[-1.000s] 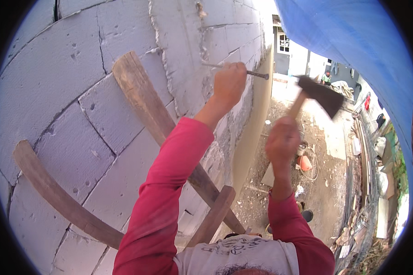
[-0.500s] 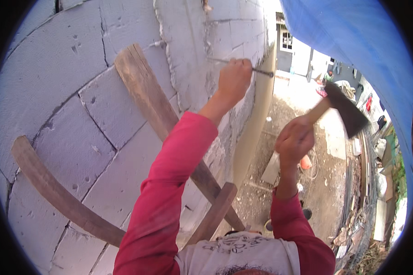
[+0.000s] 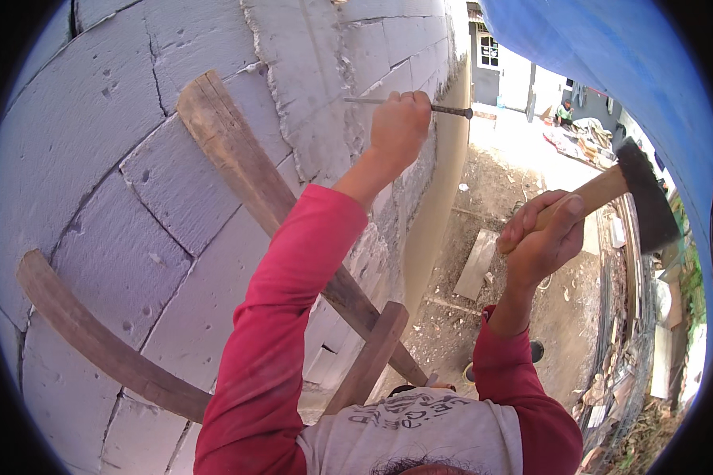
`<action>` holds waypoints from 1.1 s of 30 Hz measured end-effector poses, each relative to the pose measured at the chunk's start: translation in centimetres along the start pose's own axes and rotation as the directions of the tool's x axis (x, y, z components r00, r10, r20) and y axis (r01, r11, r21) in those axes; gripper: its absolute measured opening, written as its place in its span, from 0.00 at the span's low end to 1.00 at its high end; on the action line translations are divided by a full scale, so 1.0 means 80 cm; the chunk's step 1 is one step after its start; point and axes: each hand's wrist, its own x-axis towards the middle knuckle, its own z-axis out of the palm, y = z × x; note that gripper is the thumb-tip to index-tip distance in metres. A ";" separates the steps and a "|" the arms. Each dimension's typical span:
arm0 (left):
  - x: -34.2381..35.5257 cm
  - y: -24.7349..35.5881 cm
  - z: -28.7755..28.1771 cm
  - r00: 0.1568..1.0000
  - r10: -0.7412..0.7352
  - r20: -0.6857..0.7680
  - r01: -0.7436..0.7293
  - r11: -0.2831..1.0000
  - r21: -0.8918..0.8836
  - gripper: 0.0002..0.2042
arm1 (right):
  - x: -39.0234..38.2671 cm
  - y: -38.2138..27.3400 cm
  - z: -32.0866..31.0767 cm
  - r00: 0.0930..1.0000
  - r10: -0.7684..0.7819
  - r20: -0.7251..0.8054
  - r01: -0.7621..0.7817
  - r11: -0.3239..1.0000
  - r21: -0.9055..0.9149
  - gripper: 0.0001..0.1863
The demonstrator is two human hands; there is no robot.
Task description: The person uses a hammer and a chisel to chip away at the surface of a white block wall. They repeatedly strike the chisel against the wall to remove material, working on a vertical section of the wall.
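Observation:
My left hand (image 3: 400, 127) is closed round a thin metal rod (image 3: 455, 111), held nearly level with its far tip at the pale block wall (image 3: 95, 71), in a rough, chipped strip, and its dark headed end pointing right. My right hand (image 3: 543, 233) grips the wooden handle of an axe-like hammer (image 3: 646, 202) with a broad dark metal head, held out to the right, away from the rod.
Wooden timbers (image 3: 238, 158) cross before the wall at left and below. A yard (image 3: 467, 317) lies far below, with a loose board (image 3: 475, 261) and debris along its right edge. A blue tarp (image 3: 578, 39) hangs upper right. A person (image 3: 564, 112) sits in the distance.
My right hand has swung right and slightly up, carrying the hammer away from the rod. My left hand stays at the wall with the rod, moved slightly upward.

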 end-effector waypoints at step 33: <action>0.000 -0.007 -0.009 0.999 -0.015 -0.030 0.014 0.998 -0.056 0.06 | -0.045 0.121 0.022 0.943 0.019 0.333 0.125 0.906 -0.405 0.14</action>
